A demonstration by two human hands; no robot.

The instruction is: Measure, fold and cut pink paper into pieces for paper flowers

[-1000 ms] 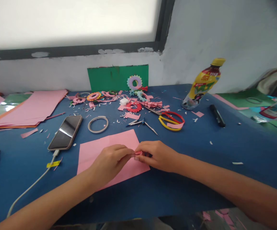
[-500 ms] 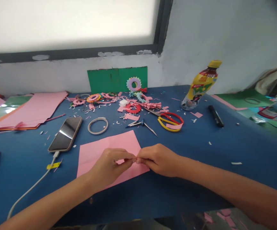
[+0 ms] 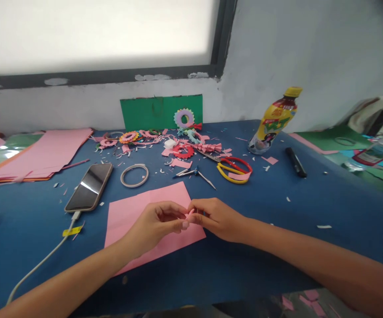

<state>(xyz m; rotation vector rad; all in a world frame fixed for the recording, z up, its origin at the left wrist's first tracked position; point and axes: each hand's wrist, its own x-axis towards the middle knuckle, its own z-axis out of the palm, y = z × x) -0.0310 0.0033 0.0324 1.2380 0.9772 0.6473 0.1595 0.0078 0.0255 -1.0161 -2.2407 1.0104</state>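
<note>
Grip at the centre: right hand (image 3: pixel 213 216) pinches a small folded piece of pink paper (image 3: pixel 190 213) between thumb and forefinger, nearly closed; left hand (image 3: pixel 158 221) meets it in a loose curve, thumb and fingers parted, and whether these press on the paper cannot be told, since fingertips hide most of it.
Why held so: the piece is tiny, so fingertips rather than palms seem the natural hold, one hand steadying while the other feels its edge.
Pink piece: between both hands, just above a flat rectangular sheet of pink paper (image 3: pixel 128 216) that lies askew near the table's front edge.
Tools beyond: scissors with red and yellow handles (image 3: pixel 223 160) and a blue-jointed drawing compass (image 3: pixel 196 171) with legs spread lie past the hands, presumably to stay within reach.
Phone side: a dark-screened smartphone (image 3: pixel 90 187) lies on its back, with a white charging cable (image 3: pixel 75 216) plugged in; a pale grey ring (image 3: pixel 122 177) rests beside it.
Blue tabletop (image 3: pixel 244 269): paper scraps litter it, and stacked pink sheets (image 3: pixel 55 150) keep to the far left.
Back wall: a green board (image 3: pixel 138 114) leans there beneath a bright, dark-framed window (image 3: pixel 95 35).
Right side: a yellow-labelled plastic bottle (image 3: pixel 274 121) stands near a black marker (image 3: pixel 295 162).
</note>
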